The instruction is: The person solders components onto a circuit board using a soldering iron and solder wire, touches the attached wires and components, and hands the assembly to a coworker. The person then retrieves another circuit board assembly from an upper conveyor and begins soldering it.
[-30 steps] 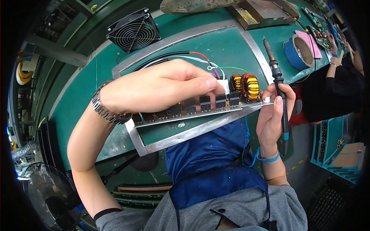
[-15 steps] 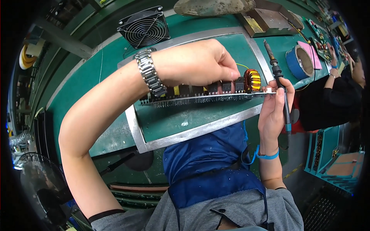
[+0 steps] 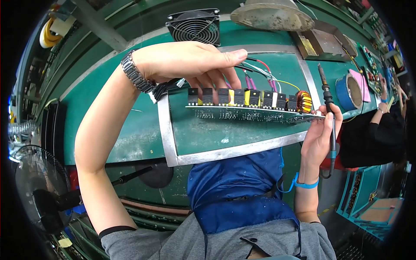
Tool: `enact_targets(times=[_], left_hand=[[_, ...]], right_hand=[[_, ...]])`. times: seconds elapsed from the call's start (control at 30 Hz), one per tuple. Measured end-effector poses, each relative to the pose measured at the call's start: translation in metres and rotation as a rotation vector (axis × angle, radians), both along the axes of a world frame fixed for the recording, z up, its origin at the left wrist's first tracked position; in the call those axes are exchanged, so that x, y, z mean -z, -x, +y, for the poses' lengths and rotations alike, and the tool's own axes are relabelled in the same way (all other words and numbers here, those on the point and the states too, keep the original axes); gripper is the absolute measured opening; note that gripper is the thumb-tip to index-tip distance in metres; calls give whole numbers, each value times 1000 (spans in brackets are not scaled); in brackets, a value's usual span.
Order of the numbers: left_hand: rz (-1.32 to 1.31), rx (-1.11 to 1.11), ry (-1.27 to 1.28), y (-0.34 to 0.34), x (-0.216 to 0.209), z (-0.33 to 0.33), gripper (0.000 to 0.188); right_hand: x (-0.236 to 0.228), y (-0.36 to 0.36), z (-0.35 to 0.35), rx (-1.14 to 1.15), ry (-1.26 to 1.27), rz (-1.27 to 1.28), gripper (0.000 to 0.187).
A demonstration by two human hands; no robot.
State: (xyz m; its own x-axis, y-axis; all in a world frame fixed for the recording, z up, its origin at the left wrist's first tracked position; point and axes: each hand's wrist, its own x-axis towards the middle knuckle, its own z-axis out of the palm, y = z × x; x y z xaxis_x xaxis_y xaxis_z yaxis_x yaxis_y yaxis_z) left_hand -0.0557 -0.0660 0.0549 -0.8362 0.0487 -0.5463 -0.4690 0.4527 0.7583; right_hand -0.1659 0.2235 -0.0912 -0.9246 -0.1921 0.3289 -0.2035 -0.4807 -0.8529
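A circuit board (image 3: 249, 113) is held on edge above the bench, its soldered underside toward me. Along its top stand several black flat components (image 3: 223, 96) and a copper-wound ring coil (image 3: 304, 102) at the right end. Behind it rise thin coloured wires (image 3: 265, 67). My left hand (image 3: 186, 60) reaches over the board with thumb stretched out and fingers apart, fingertips partly hidden behind the components. My right hand (image 3: 318, 138) grips a soldering iron (image 3: 328, 96), tip pointing up, and pinches the board's right end between thumb and fingers.
A metal frame (image 3: 169, 134) is set on the green bench. Behind stand a black fan (image 3: 195, 28), a shallow dish (image 3: 272, 17) and a metal tray (image 3: 325, 41). A blue tape roll (image 3: 348, 92) lies at right, near a co-worker in black (image 3: 372, 138).
My left hand has moved left along the board, and its pinched fingers have spread. More of the components and wires now shows. My right hand still holds the iron and board.
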Motion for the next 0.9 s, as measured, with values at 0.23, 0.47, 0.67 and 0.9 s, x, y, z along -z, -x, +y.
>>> enact_targets(times=[0.23,0.47,0.67,0.9], left_hand=[[22,-72,-193,-12,8,-10,70],[56,-91,-203,-12,15,-7,69],[69,-120,-228,-17,15,-3,66],[64,-96,-169,-8,7,2,62]], right_hand=[[2,-2,3,-30,-5,29,26],[1,-4,4,-33,-7,40,25],[1,-7,5,-20,-14,26,25],[2,-8,10,-10,-28,50,25]])
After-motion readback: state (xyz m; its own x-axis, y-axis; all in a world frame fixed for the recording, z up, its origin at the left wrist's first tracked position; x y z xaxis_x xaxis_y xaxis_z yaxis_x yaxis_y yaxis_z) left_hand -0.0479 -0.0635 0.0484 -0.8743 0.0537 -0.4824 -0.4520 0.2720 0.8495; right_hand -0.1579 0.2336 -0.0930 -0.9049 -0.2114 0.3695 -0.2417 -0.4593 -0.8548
